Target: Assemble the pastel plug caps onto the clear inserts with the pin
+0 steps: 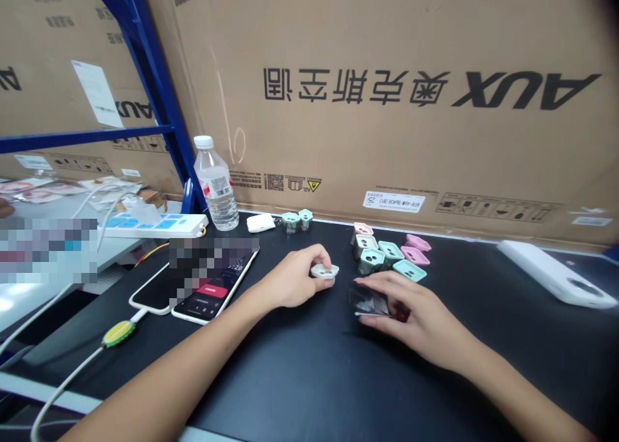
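Observation:
My left hand pinches a small off-white angular cap with dark holes in its top, just above the black table. To the right, my right hand has its thumb and fingers around a dark, see-through cup-like piece. A small red spot shows beside its fingers. The two pieces are apart. Beyond my hands sit several similar caps, including a mint one on a dark clear base and a loose teal one. A pink cap lies beside them.
Two phones lie on the left, with a charging cable nearby. Behind stand a water bottle, a white case and two mint-capped pieces. A white device lies right. A power strip and large cardboard box border the table.

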`<state>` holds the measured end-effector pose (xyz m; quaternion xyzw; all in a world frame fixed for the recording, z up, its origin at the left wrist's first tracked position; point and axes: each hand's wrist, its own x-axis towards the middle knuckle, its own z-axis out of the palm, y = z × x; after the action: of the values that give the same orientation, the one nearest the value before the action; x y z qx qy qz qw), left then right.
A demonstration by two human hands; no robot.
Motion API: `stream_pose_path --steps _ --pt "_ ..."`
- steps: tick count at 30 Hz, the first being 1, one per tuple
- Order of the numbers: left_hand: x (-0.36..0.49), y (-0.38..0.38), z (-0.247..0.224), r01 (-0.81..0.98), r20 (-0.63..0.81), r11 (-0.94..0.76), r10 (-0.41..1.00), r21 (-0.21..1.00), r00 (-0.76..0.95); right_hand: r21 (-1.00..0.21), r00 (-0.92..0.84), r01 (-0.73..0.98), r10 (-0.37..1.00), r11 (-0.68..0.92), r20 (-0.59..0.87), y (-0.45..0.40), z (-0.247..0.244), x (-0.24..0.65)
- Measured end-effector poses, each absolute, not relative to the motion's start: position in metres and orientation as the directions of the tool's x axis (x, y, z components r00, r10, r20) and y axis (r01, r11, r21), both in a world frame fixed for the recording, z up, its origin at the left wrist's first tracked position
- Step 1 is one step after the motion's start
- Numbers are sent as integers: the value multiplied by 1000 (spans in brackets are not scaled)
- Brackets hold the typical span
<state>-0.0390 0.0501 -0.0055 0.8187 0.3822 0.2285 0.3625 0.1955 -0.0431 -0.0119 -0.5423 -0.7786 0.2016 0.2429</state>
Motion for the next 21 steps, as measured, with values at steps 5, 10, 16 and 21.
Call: stream_pose_path --steps 5,10,16,21 --pt "-37 53 1 114 80 -195 768 974 635 -640 -329 711 942 291 64 -41 -16 191" --pt "-37 51 5 91 49 -149 736 985 676 -590 -304 756 950 285 70 -38 -19 195" --pt "-37 52 2 28 1 -27 747 999 665 -574 -225 789 972 219 63 -44 -5 199" --pt "-36 51 2 11 -40 44 732 999 680 -597 -188 766 971 240 148 -49 9 203"
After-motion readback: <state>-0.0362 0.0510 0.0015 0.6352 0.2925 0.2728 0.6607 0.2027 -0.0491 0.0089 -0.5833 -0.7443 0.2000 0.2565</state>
